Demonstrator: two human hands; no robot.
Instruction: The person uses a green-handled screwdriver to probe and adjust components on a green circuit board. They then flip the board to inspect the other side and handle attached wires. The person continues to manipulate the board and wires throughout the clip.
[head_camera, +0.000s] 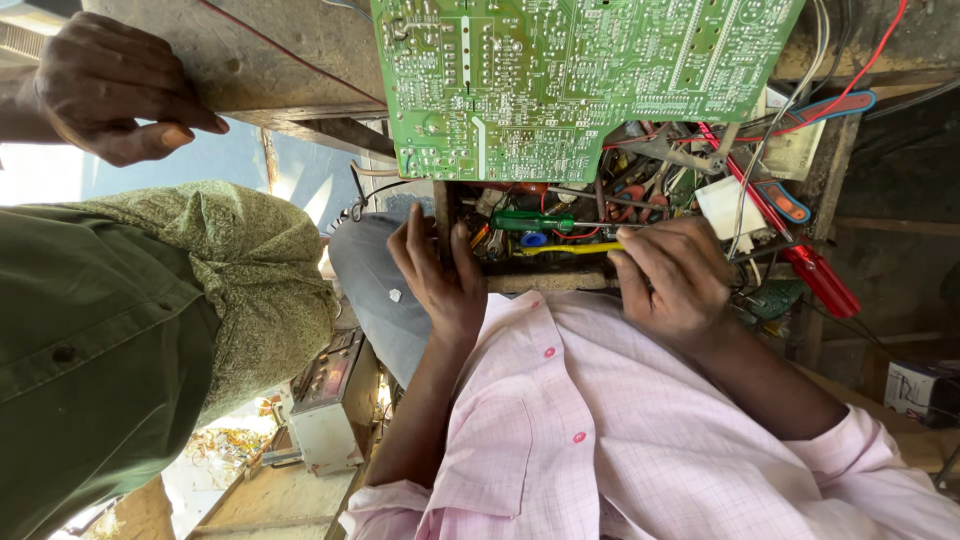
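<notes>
Reaching toward the bench edge from the far left, a co-worker's hand (115, 90) hangs loosely curled. Your left hand (440, 270) rests fingers spread on the drawer edge; your right hand (668, 278) pinches a yellow-handled tool (570, 248), the green circuit board (560, 80) above both.

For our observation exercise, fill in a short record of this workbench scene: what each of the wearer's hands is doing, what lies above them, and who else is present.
left hand: rests open on the edge of the tool tray, holding nothing
right hand: grips a yellow-handled tool
above the hands: green circuit board, solder side showing
in the tray: green-handled screwdriver
other person: hand on the bench, green shirt
</notes>
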